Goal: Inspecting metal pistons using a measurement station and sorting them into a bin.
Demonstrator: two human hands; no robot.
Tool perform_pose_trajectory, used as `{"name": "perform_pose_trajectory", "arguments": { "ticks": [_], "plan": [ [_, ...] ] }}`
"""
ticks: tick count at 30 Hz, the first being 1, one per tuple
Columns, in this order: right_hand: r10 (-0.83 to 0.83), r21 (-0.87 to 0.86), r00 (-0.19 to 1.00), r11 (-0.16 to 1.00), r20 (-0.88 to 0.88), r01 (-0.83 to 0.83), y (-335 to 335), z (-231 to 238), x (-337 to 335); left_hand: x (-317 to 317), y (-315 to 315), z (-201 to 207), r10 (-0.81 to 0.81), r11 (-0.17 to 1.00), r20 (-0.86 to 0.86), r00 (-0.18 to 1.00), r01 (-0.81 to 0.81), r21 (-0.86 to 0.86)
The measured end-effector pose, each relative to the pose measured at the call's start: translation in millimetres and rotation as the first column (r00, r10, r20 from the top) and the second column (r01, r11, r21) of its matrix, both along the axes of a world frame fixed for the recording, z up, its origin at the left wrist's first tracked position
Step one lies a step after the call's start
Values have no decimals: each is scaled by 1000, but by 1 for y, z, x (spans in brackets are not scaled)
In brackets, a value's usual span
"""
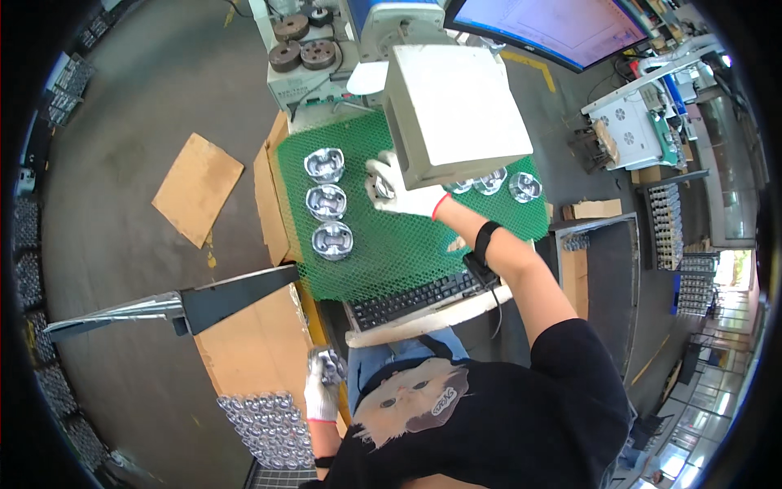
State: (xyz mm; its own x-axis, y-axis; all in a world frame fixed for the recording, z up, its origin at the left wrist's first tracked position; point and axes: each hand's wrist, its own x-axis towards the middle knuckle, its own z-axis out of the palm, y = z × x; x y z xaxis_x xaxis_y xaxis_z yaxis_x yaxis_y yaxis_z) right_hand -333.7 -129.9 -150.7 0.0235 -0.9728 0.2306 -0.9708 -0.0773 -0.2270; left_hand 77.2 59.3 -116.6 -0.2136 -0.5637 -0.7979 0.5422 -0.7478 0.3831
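Observation:
My left hand (pixel 322 398), in a white glove, is low beside the table and closed around a metal piston (pixel 330 367). My right hand (pixel 411 196), gloved too, reaches over the green mesh mat (pixel 391 253), its fingers curled round another piston (pixel 383 187) under the edge of a white box-shaped machine head (pixel 460 110). On the mat's left side three pistons stand in a column: a far one (pixel 324 165), a middle one (pixel 326 202) and a near one (pixel 332 240). More pistons (pixel 525 187) sit to the right of the machine head, partly hidden by it.
A black keyboard (pixel 415 300) lies along the table's near edge. Rows of pistons (pixel 269 428) fill a rack at lower left, beside a cardboard sheet (pixel 252 338). A monitor (pixel 554 28) hangs at upper right. Round metal weights (pixel 301 49) stand on a cabinet at the back.

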Motion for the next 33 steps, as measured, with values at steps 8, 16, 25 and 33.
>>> {"name": "perform_pose_trajectory", "arguments": {
  "ticks": [8, 16, 25, 33],
  "plan": [
    [-206, 52, 978, 977, 13, 205, 5, 9, 35, 9, 1, -19, -90, 982, 155, 984, 114, -148],
    [-178, -233, 980, 953, 84, 193, 108, 54, 63, -26, -52, 29, -128, 915, 20, 992, 126, -383],
    [-239, 184, 905, 965, 351, 184, 215, 43, 107, -37, -51, 15, -313, 890, 126, 941, 337, -308],
    [54, 234, 891, 956, 450, -176, 250, 49, 157, -49, -12, -56, -499, 866, -107, 860, 491, -89]
  ]
}}
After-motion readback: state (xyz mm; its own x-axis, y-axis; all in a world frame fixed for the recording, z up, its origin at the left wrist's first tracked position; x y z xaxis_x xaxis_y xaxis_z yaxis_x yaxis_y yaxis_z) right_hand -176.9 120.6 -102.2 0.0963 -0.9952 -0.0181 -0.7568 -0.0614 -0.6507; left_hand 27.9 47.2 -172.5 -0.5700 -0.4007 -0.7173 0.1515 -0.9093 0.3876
